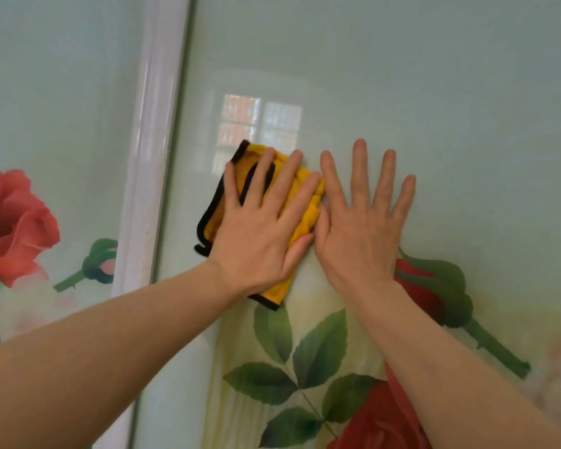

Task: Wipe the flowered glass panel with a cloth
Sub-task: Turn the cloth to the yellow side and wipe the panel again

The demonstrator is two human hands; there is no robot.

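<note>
The glass panel (402, 76) is pale green and printed with red roses and green leaves low down. A folded yellow cloth (308, 192) with black trim lies flat against it near the middle. My left hand (259, 228) presses on the cloth with straight, spread fingers. My right hand (363, 222) rests flat on the bare glass just to the right, its thumb side touching the cloth's edge and my left hand. Most of the cloth is hidden under my left hand.
A white vertical frame strip (149, 140) splits this panel from a second flowered panel (46, 92) on the left, which carries a big red rose (13, 225). A window reflection (256, 124) shows on the glass above the cloth.
</note>
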